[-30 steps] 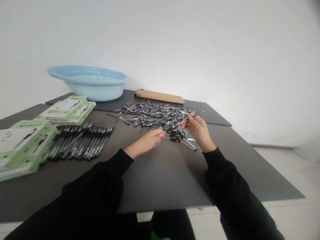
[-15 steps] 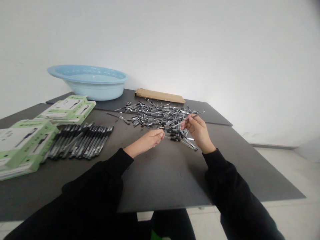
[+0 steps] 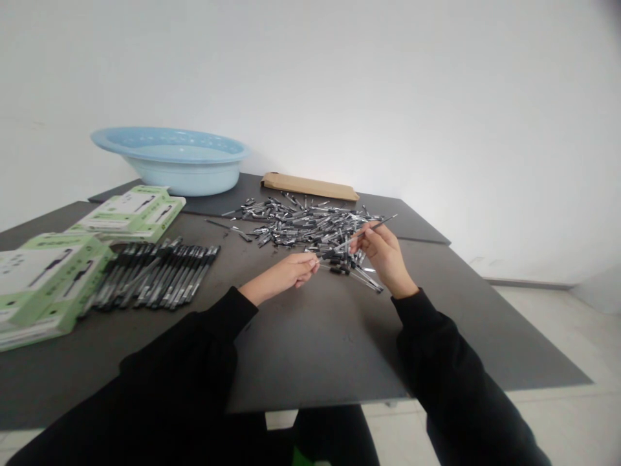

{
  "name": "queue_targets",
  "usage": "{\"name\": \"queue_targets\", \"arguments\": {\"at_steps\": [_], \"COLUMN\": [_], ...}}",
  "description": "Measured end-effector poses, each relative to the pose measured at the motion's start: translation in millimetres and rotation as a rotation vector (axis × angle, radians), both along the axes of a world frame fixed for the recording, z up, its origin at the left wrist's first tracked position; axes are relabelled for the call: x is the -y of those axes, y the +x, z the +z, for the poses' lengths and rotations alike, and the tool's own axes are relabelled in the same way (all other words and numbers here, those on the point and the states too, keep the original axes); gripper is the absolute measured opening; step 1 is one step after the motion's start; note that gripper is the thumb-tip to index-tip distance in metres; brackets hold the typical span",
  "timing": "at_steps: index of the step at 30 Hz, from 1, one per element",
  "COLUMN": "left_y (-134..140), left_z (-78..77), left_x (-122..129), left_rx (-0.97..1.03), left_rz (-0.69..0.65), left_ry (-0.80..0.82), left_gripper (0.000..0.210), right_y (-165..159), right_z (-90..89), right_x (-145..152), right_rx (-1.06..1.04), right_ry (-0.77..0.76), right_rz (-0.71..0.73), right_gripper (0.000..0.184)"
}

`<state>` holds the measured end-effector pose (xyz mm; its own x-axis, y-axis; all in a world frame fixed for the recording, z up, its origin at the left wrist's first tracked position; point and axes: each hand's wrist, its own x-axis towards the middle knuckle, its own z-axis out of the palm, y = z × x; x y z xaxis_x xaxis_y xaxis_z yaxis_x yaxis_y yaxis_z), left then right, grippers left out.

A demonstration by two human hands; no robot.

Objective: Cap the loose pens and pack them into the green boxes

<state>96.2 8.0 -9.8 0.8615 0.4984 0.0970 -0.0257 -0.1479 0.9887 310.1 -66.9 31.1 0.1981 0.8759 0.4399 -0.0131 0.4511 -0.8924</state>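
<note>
Near the middle of the table, my left hand [image 3: 295, 270] is closed in a pinch on the near end of a clear pen barrel [image 3: 332, 252] with a black grip. Closed at the barrel's far end, my right hand [image 3: 383, 254] holds a thin dark pen refill [image 3: 387, 221], whose slim tip points up and right past the fingers. Barrel and refill lie roughly in one line; how far one sits inside the other is hidden by my right fingers. A loose pile of black and clear pen parts [image 3: 310, 223] spreads just behind both hands.
To the left, a row of pens [image 3: 165, 275] lies beside green-and-white pen boxes [image 3: 43, 272], with more boxes [image 3: 130, 210] behind. A light blue basin [image 3: 189, 175] and a flat brown cardboard piece [image 3: 310, 186] are at the back, near the wall.
</note>
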Motion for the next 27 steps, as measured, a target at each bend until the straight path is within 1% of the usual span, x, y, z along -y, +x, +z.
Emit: {"name": "queue_targets", "arguments": {"at_steps": [5,12,16,23,27], "left_y": [-0.5,-1.1,-1.7,-2.1,-3.6], "left_z": [4.2,5.1,6.4,3.3,6.0], "left_x": [3.1,3.5,4.4,2.4,3.5], "left_rx": [0.004,0.012,0.004,-0.014,-0.009], "left_rz": [-0.016,-0.017,-0.024,-0.052,-0.037], "left_ry": [-0.070,-0.082,-0.087,-0.097,-0.117], "left_gripper": [0.035,0.035,0.034,0.035,0.034], "right_y": [-0.7,-1.6,-1.8,-3.8,-3.4], "right_z": [1.6,2.1,2.7,3.5,4.7], "right_x": [1.6,2.9,3.8,4.8,6.0], "right_rx": [-0.007,0.016,0.014,0.028,0.040], "right_ry": [0.030,0.040,0.043,0.029,0.034], "right_rz": [0.014,-0.009,0.004,0.018,0.005], "right_gripper": [0.017,0.016,0.015,0.015,0.015]}}
